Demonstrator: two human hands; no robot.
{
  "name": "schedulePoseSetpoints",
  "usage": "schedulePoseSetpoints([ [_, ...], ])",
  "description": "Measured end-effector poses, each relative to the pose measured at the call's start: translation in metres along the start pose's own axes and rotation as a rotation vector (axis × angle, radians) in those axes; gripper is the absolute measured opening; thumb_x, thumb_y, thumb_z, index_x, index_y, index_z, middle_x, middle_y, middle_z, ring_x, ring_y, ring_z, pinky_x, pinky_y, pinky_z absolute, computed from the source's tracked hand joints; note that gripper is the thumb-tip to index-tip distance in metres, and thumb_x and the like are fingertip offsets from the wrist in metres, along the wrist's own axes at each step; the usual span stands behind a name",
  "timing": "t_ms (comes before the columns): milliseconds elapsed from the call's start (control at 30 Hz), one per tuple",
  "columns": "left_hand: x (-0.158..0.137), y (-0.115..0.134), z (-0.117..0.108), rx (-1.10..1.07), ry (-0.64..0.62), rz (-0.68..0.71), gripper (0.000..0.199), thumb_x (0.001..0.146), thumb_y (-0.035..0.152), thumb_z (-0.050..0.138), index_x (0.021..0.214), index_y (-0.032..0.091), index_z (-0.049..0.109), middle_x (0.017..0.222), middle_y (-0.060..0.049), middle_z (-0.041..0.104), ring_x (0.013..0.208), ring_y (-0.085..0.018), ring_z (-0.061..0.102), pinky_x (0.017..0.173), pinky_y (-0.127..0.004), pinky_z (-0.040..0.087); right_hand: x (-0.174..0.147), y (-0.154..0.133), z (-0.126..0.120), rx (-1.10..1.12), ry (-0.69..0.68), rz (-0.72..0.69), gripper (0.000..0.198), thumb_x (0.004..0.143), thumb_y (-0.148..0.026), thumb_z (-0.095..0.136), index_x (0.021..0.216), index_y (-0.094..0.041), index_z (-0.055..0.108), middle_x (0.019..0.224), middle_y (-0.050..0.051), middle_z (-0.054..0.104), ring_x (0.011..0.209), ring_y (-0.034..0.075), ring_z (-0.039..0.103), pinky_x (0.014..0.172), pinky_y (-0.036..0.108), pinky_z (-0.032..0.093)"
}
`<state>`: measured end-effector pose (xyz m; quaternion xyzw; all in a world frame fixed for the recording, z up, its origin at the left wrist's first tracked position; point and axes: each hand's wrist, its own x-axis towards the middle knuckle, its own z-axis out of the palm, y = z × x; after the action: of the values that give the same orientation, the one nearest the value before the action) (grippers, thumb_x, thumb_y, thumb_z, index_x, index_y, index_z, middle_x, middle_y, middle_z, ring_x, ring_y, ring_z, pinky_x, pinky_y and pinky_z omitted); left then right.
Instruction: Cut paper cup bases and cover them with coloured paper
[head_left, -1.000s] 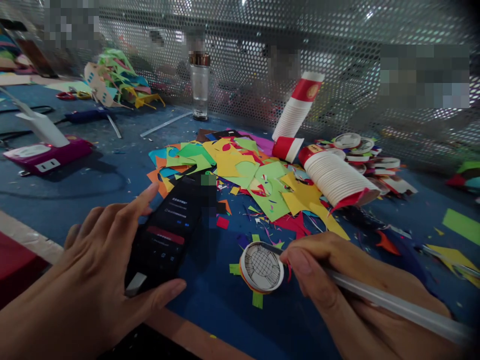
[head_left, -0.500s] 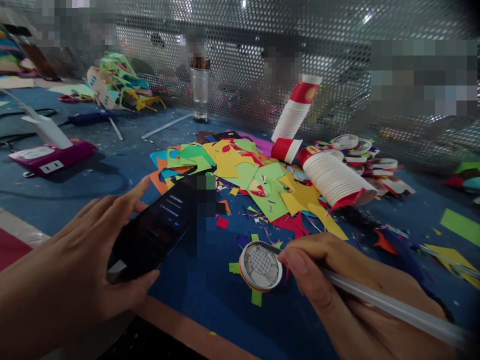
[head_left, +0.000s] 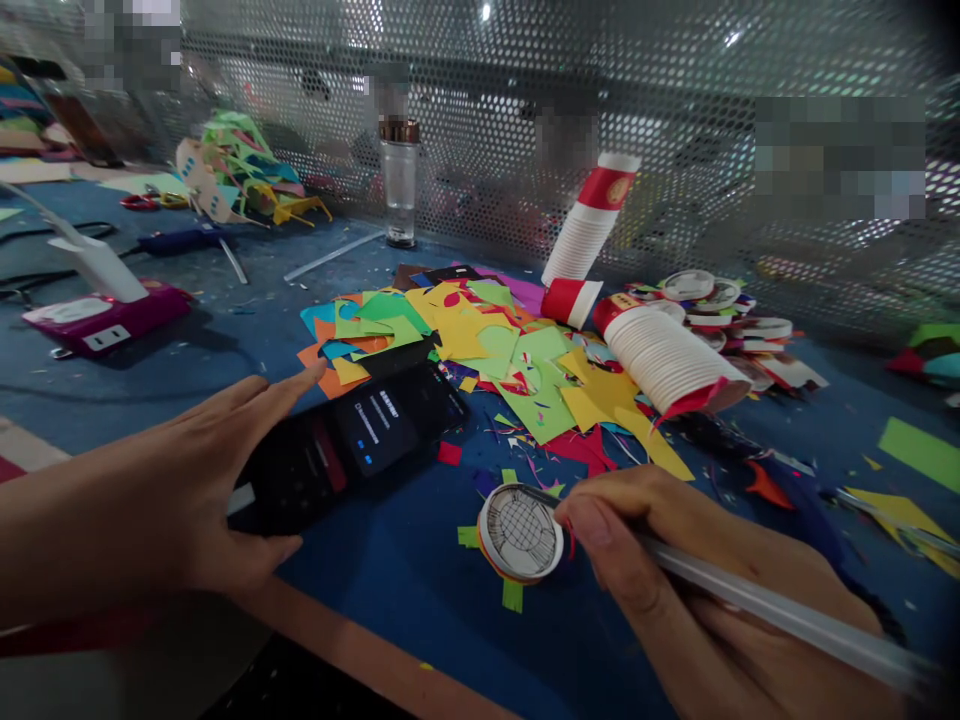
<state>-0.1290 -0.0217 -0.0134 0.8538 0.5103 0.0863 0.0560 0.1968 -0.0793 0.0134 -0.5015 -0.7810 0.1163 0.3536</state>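
Observation:
My right hand [head_left: 660, 570] is closed round a pen [head_left: 750, 595] with a pale, translucent barrel. Its dark tip reaches the upper rim of a small round white paper piece [head_left: 521, 535], which has a drawn grid, an orange lower edge and green tabs sticking out. My left hand [head_left: 187, 480] spreads its thumb and index finger around the lower end of a dark phone [head_left: 360, 440]. A lit message box shows on the phone's screen. Some left fingers are hidden, and contact with the phone is hard to judge.
Coloured paper scraps [head_left: 480, 340] pile behind the phone. White-and-red paper cups [head_left: 667, 350] lie at right, near more round paper pieces [head_left: 705, 290]. A clear bottle [head_left: 400, 190] stands by the perforated metal screen [head_left: 480, 120]. A purple power strip [head_left: 112, 315] lies at left.
The phone has turned clockwise, its top end shifting right and down. My left hand has moved slightly left with its fingers straighter. The pen and round piece look almost unmoved.

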Motion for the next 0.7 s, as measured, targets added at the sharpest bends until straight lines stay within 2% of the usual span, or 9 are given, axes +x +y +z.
schedulePoseSetpoints([
  [67, 0.004, 0.001, -0.005, -0.040, -0.024, 0.009, 0.091, 0.075, 0.033, 0.063, 0.154, 0.016, 0.022, 0.138, -0.015, 0.053, 0.118, -0.031, 0.057, 0.100, -0.041, 0.045, 0.000, 0.000, -0.001, -0.022, -0.012, 0.004, 0.017, 0.099, -0.032, 0.051, 0.087, -0.030, 0.063, 0.068, -0.006, 0.072, 0.052, 0.014, 0.067, 0.049, 0.026, 0.048],
  [133, 0.007, 0.003, -0.008, -0.075, -0.029, 0.012, 0.083, 0.075, 0.030, 0.061, 0.150, 0.019, 0.029, 0.140, -0.013, 0.054, 0.118, -0.030, 0.057, 0.097, -0.040, 0.046, -0.001, -0.001, -0.002, -0.040, -0.020, 0.012, 0.015, 0.099, -0.031, 0.051, 0.089, -0.030, 0.063, 0.071, -0.006, 0.073, 0.055, 0.014, 0.068, 0.051, 0.025, 0.049],
  [200, 0.007, 0.007, -0.008, -0.100, 0.009, 0.005, 0.074, 0.074, 0.028, 0.060, 0.143, 0.020, 0.037, 0.133, -0.011, 0.058, 0.113, -0.028, 0.059, 0.094, -0.038, 0.046, -0.001, -0.002, -0.002, -0.026, -0.006, 0.027, 0.016, 0.099, -0.032, 0.052, 0.088, -0.030, 0.063, 0.071, -0.006, 0.072, 0.056, 0.013, 0.067, 0.051, 0.024, 0.049],
  [300, 0.003, 0.015, -0.004, -0.150, 0.099, -0.021, 0.064, 0.074, 0.028, 0.058, 0.135, 0.020, 0.042, 0.121, -0.008, 0.060, 0.104, -0.025, 0.060, 0.092, -0.036, 0.045, -0.001, -0.005, 0.000, 0.003, 0.096, 0.106, 0.023, 0.100, -0.036, 0.050, 0.083, -0.030, 0.063, 0.060, -0.006, 0.064, 0.047, 0.011, 0.058, 0.046, 0.022, 0.044],
  [367, 0.000, 0.023, 0.000, -0.203, 0.132, -0.048, 0.063, 0.074, 0.027, 0.058, 0.134, 0.022, 0.041, 0.117, -0.006, 0.060, 0.101, -0.024, 0.061, 0.090, -0.035, 0.045, 0.000, -0.005, 0.002, 0.018, 0.193, 0.185, 0.025, 0.101, -0.039, 0.049, 0.085, -0.029, 0.064, 0.059, -0.006, 0.061, 0.043, 0.009, 0.053, 0.044, 0.022, 0.043],
  [433, -0.003, 0.031, 0.002, -0.261, 0.154, -0.080, 0.065, 0.072, 0.026, 0.060, 0.134, 0.024, 0.040, 0.116, -0.004, 0.060, 0.100, -0.023, 0.062, 0.089, -0.034, 0.047, 0.002, -0.002, 0.005, 0.052, 0.240, 0.246, 0.024, 0.102, -0.042, 0.049, 0.093, -0.029, 0.067, 0.068, -0.004, 0.066, 0.047, 0.009, 0.056, 0.046, 0.020, 0.047],
  [533, -0.004, 0.042, 0.002, -0.352, 0.147, -0.121, 0.070, 0.069, 0.024, 0.063, 0.134, 0.027, 0.039, 0.118, -0.004, 0.060, 0.098, -0.022, 0.064, 0.085, -0.031, 0.051, 0.008, 0.004, 0.009, 0.145, 0.200, 0.293, 0.024, 0.101, -0.044, 0.051, 0.106, -0.029, 0.068, 0.084, -0.001, 0.072, 0.059, 0.011, 0.066, 0.053, 0.019, 0.055],
  [633, -0.002, 0.050, 0.001, -0.412, 0.133, -0.075, 0.075, 0.067, 0.022, 0.065, 0.136, 0.030, 0.037, 0.119, -0.003, 0.061, 0.099, -0.021, 0.066, 0.080, -0.028, 0.054, 0.013, 0.009, 0.012, 0.260, 0.153, 0.353, 0.026, 0.100, -0.046, 0.052, 0.111, -0.028, 0.067, 0.086, 0.000, 0.073, 0.064, 0.013, 0.070, 0.056, 0.020, 0.059],
  [700, 0.000, 0.055, 0.002, -0.464, 0.133, -0.052, 0.077, 0.066, 0.022, 0.067, 0.137, 0.032, 0.036, 0.118, -0.003, 0.062, 0.100, -0.023, 0.066, 0.077, -0.028, 0.055, 0.015, 0.011, 0.014, 0.317, 0.171, 0.386, 0.029, 0.099, -0.048, 0.053, 0.111, -0.026, 0.068, 0.088, 0.002, 0.073, 0.064, 0.014, 0.071, 0.057, 0.022, 0.059],
])
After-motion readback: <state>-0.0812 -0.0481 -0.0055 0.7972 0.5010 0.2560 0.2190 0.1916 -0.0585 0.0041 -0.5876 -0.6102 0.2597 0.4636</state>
